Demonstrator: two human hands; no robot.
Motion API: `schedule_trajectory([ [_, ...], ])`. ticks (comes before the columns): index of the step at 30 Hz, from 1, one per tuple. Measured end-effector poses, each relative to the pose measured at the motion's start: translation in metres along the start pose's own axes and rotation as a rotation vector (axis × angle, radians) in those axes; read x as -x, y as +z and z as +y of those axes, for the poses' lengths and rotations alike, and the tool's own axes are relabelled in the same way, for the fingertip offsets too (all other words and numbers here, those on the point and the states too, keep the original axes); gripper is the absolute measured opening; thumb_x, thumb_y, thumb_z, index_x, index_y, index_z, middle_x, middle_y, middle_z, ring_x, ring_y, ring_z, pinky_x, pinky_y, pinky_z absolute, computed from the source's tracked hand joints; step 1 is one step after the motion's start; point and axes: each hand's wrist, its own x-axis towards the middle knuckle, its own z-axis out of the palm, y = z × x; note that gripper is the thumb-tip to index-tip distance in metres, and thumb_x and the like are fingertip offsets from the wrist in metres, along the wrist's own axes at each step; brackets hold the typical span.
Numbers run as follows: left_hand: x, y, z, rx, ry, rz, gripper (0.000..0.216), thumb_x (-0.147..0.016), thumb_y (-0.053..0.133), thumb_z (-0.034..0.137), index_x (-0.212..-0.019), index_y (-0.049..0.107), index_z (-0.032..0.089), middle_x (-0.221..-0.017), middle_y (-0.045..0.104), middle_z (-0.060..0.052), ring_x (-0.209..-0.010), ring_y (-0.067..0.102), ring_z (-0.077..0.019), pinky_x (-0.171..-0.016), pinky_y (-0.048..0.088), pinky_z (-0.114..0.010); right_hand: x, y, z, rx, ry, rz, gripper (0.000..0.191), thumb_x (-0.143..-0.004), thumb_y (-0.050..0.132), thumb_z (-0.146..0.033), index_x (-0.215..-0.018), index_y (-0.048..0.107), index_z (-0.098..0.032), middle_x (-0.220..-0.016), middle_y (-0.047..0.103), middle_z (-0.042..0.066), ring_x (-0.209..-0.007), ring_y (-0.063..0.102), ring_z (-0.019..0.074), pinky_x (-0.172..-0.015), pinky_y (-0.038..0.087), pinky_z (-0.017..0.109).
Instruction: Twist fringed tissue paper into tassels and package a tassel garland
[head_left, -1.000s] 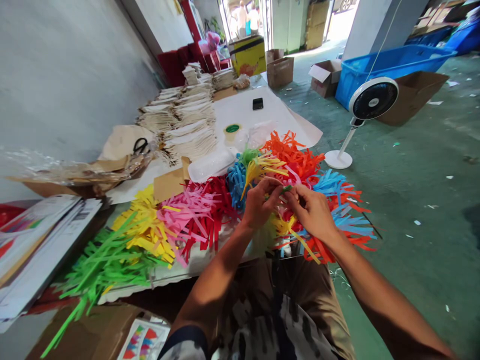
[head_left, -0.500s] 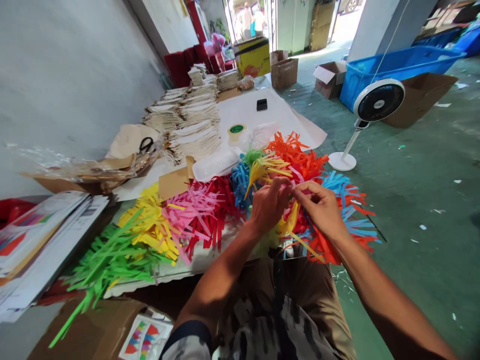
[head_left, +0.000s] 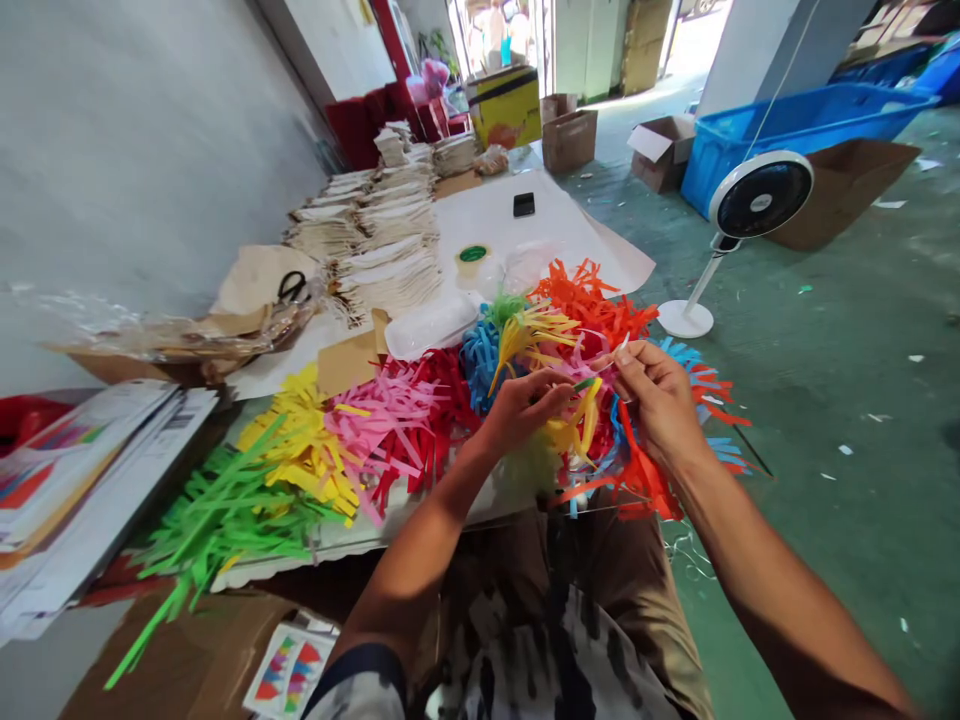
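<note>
My left hand (head_left: 531, 405) is closed, its fingertips pinching the small green end (head_left: 585, 384) of a paper tassel. Yellow tassel strips (head_left: 589, 425) hang just beside those fingers. My right hand (head_left: 661, 395), also closed, pinches a thin white string (head_left: 624, 343) between thumb and forefinger. Both hands are a short way apart above a heap of fringed tissue-paper tassels. Orange tassels (head_left: 600, 305) lie behind them, a blue tassel (head_left: 480, 360) is to the left, and more orange strips (head_left: 649, 480) drape over the table's front edge below my right hand.
Red, pink (head_left: 390, 420), yellow (head_left: 300, 420) and green tassels (head_left: 225, 520) run leftward along the table. Behind lie a white tray (head_left: 431, 325), tape roll (head_left: 473, 258), stacked white bundles (head_left: 390, 260), scissors (head_left: 292, 288) and a black phone-like object (head_left: 523, 205). A fan (head_left: 760, 200) stands right.
My hands, close together before, have moved apart. The right moved slightly right, and the white string and green tassel end now show between them.
</note>
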Motion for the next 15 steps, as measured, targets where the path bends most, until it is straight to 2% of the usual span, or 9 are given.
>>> schedule_trajectory([
  [2,-0.001,-0.005,0.006,-0.048,0.027,-0.067,0.047,-0.094,0.071,0.061,-0.111,0.079,0.018,-0.072,0.065,0.002,-0.061,0.052,-0.0099,-0.061,0.039,-0.023,-0.001,0.0,-0.002,-0.016,0.009,-0.022,0.036,-0.093,0.075,-0.057,-0.086,0.061,-0.025,-0.071,0.057,-0.002,-0.055,0.028,0.0126,-0.051,0.021,0.029],
  [5,-0.006,-0.011,0.018,-0.14,0.15,-0.081,0.037,-0.085,0.084,0.053,-0.102,0.084,0.021,-0.094,0.073,-0.005,-0.085,0.065,-0.0163,-0.081,0.05,-0.028,-0.004,-0.002,-0.011,0.015,0.001,-0.104,0.035,-0.093,0.076,-0.057,-0.087,0.065,-0.024,-0.065,0.049,-0.004,-0.054,0.028,0.0119,-0.05,0.021,0.029],
  [8,-0.015,-0.01,0.03,-0.116,0.205,-0.064,0.046,-0.074,0.094,0.049,-0.11,0.083,0.024,-0.108,0.075,-0.008,-0.098,0.067,-0.0208,-0.087,0.053,-0.032,-0.007,-0.003,-0.03,0.091,0.016,-0.249,0.037,-0.092,0.076,-0.06,-0.086,0.065,-0.025,-0.059,0.041,-0.007,-0.05,0.028,0.011,-0.048,0.021,0.028],
  [10,-0.022,-0.007,0.038,-0.091,0.2,-0.083,0.045,-0.07,0.096,0.051,-0.103,0.083,0.023,-0.098,0.074,-0.006,-0.092,0.066,-0.0206,-0.082,0.054,-0.032,-0.01,-0.004,-0.046,0.131,0.021,-0.342,0.04,-0.092,0.075,-0.063,-0.086,0.064,-0.025,-0.06,0.046,-0.006,-0.049,0.03,0.0104,-0.046,0.022,0.028],
  [12,-0.029,-0.002,0.047,-0.063,0.201,-0.115,0.042,-0.067,0.096,0.054,-0.087,0.08,0.021,-0.084,0.069,-0.003,-0.084,0.064,-0.0196,-0.077,0.054,-0.032,-0.014,-0.005,-0.063,0.159,-0.007,-0.397,0.041,-0.09,0.076,-0.065,-0.088,0.063,-0.025,-0.068,0.056,-0.004,-0.051,0.034,0.0102,-0.047,0.025,0.027],
  [15,-0.039,0.006,0.065,0.027,0.187,-0.209,0.043,-0.068,0.095,0.056,-0.075,0.074,0.019,-0.075,0.064,-0.001,-0.077,0.062,-0.0177,-0.074,0.053,-0.031,-0.019,-0.01,-0.087,0.225,-0.083,-0.394,0.042,-0.09,0.076,-0.065,-0.089,0.062,-0.025,-0.073,0.06,-0.003,-0.056,0.039,0.0108,-0.049,0.028,0.028],
])
